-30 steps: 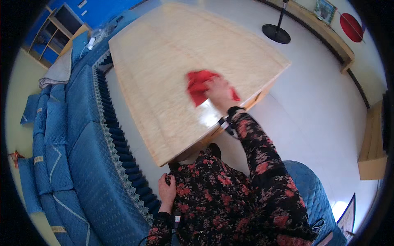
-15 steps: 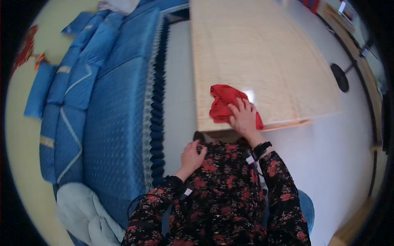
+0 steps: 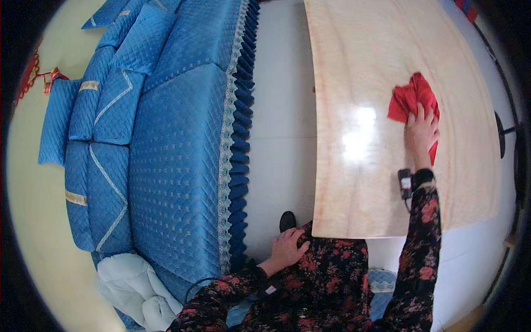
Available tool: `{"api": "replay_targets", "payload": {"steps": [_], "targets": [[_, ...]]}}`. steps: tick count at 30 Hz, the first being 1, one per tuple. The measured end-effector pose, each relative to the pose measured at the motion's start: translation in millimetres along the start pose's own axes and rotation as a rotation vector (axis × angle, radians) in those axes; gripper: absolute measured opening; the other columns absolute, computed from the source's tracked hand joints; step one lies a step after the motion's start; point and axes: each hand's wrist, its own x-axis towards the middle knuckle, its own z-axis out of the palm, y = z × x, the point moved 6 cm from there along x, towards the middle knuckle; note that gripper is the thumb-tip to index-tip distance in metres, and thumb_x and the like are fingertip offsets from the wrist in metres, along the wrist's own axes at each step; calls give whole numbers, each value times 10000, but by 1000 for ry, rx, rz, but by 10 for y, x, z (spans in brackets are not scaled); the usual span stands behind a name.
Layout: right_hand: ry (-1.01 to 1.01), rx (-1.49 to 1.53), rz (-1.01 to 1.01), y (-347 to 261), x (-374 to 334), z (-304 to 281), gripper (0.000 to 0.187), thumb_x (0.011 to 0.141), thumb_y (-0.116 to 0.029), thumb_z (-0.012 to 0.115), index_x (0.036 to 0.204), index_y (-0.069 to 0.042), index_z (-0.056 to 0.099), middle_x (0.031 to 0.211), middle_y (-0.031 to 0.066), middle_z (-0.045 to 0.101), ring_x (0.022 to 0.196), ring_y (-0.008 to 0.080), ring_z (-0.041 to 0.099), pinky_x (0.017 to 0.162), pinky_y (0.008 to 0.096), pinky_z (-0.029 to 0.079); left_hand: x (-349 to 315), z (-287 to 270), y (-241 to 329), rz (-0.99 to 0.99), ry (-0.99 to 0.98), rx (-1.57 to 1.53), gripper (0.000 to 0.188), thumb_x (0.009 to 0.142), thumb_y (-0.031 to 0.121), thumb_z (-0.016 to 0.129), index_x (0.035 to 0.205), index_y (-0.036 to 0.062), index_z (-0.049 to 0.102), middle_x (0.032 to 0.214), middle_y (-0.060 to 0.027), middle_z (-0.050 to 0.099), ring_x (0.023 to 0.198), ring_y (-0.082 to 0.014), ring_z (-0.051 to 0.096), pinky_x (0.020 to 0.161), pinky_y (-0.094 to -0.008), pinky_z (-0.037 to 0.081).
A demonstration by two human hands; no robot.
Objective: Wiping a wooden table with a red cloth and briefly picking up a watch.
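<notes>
Under my right hand (image 3: 422,131) is a crumpled red cloth (image 3: 406,102), pressed against the top of a pale, marble-patterned table (image 3: 359,66). My fingers lie over the cloth's near part, and its loose folds spread out beyond them and to the left. A strip of it also shows beside my palm. My left hand (image 3: 287,247) rests on my thigh, on dark floral fabric, just off the table's near left corner. Its fingers are loosely stretched and hold nothing.
A long blue quilted sofa (image 3: 177,160) with a ruffled skirt runs along the left, with blue cushions (image 3: 110,105) on it. At its near end lies a pale grey padded item (image 3: 133,282). A strip of light floor (image 3: 282,138) separates sofa and table. Behind my legs is a blue-covered seat (image 3: 381,285).
My right hand has carried the red cloth from the table's near left corner to the right and farther in. My left hand stays on my thigh. The whole view has shifted.
</notes>
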Motion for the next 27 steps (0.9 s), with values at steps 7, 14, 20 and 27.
{"api": "replay_targets", "payload": {"steps": [7, 14, 20, 27], "targets": [[-148, 59, -257, -1001, -1028, -225, 541, 828, -361, 557, 1338, -205, 464, 1428, 143, 358, 1312, 360, 311, 1052, 538, 255, 143, -445, -31, -219, -473, -7, 549, 868, 453, 530, 1312, 138, 460, 1218, -155, 504, 1123, -383, 505, 942, -541, 392], [-292, 52, -174, -1408, -616, -39, 538, 845, -366, 541, 1360, -247, 443, 1478, 117, 307, 1347, 328, 265, 1075, 528, 211, -113, -852, -678, -83, -616, 41, 499, 882, 380, 518, 1298, 109, 472, 1228, -184, 519, 1115, -401, 510, 923, -514, 431], [-352, -66, -29, -1370, -252, -45, 577, 883, -401, 514, 1422, -278, 346, 1484, 118, 285, 1331, 326, 284, 1052, 516, 243, 60, -1622, -1185, -159, -617, -68, 376, 865, 302, 513, 1120, 31, 563, 1071, -210, 615, 1044, -373, 570, 897, -466, 452], [-421, -18, -42, -1441, -294, -102, 588, 877, -363, 541, 1420, -233, 356, 1480, 153, 292, 1353, 340, 254, 1068, 525, 222, 817, -2403, -808, -65, -588, -7, 319, 858, 286, 520, 1034, 26, 580, 1025, -204, 623, 972, -392, 590, 813, -481, 472]]}}
